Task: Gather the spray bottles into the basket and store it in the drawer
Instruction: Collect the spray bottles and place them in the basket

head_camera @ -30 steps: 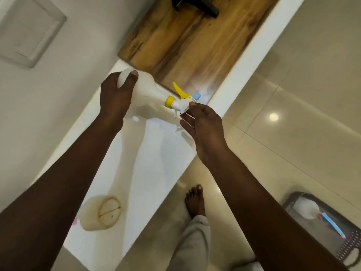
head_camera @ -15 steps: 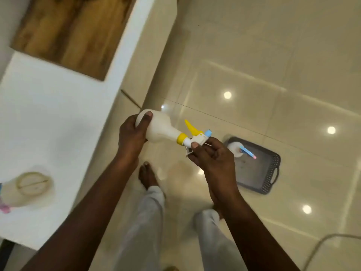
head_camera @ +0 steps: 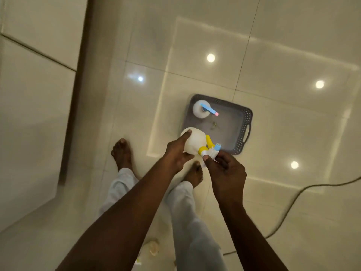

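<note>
now above the basket [head_camera: 246, 122]: unlabelled spray bottle [head_camera: 195, 141], both hands

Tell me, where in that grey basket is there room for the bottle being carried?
The grey perforated plastic basket is crowded only at its far-left corner, where a white spray bottle with a blue trigger stands. The floor from there to the handle side is bare, save a small speck mid-floor.

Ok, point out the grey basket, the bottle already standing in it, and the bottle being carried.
Grey basket [head_camera: 246, 132]: head view, on its perforated right rim beside the handle.
Bottle in the basket [head_camera: 198, 111]: head view, on its white round body.
Carried bottle [head_camera: 195, 140]: head view, on its white body between the hands.
</note>
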The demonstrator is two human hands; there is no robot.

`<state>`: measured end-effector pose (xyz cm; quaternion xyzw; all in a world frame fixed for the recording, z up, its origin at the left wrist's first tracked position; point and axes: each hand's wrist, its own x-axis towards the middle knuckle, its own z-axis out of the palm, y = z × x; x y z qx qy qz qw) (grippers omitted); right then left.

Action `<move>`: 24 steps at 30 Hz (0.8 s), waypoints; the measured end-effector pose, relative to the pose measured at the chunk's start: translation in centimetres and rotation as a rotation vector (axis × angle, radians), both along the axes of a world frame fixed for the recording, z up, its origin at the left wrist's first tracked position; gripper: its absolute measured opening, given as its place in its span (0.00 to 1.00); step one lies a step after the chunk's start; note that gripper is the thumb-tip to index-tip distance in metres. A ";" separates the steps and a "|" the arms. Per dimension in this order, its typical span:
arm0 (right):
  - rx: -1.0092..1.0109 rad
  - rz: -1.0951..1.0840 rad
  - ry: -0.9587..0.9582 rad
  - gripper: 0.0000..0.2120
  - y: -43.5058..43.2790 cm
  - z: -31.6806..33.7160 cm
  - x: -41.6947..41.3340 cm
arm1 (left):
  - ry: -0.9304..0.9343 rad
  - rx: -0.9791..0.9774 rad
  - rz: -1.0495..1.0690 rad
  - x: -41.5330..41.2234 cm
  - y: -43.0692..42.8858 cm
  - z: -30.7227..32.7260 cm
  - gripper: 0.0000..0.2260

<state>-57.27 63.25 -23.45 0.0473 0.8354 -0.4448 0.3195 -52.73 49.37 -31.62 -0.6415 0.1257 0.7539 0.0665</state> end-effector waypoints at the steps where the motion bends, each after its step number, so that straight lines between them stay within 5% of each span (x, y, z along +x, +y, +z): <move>1: 0.008 -0.008 0.000 0.11 0.2 -1.2 -0.2 | -0.003 0.019 0.001 -0.5 0.6 -1.3 0.29; 15: 0.098 0.075 0.018 0.13 -2.1 -18.4 -3.9 | -0.068 0.080 0.029 -5.6 1.5 -20.2 0.28; 24: 0.143 0.131 -0.016 0.17 -3.9 -21.4 -5.4 | -0.098 0.077 -0.078 -6.2 0.4 -23.6 0.29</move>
